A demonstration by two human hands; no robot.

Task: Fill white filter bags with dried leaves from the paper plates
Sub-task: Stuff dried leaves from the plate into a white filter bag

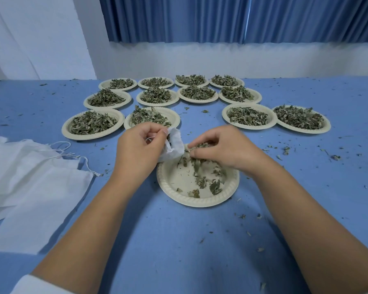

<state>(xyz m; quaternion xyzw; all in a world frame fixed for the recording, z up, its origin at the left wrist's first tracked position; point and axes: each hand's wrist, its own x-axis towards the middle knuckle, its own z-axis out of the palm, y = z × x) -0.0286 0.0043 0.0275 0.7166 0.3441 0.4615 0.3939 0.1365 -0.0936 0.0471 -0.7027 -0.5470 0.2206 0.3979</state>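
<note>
While the left hand (136,145) pinches a small white filter bag (174,145) open, the right hand (223,149) grips dried green leaves (200,145) over the near round cream paper plate's (170,187) far rim.

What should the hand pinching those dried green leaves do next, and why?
Probably carry its pinch leftward into the small white filter bag, whose mouth the left hand holds open beside it. The right hand is closed on dried leaves at the far edge of the nearly emptied round paper plate.
</note>
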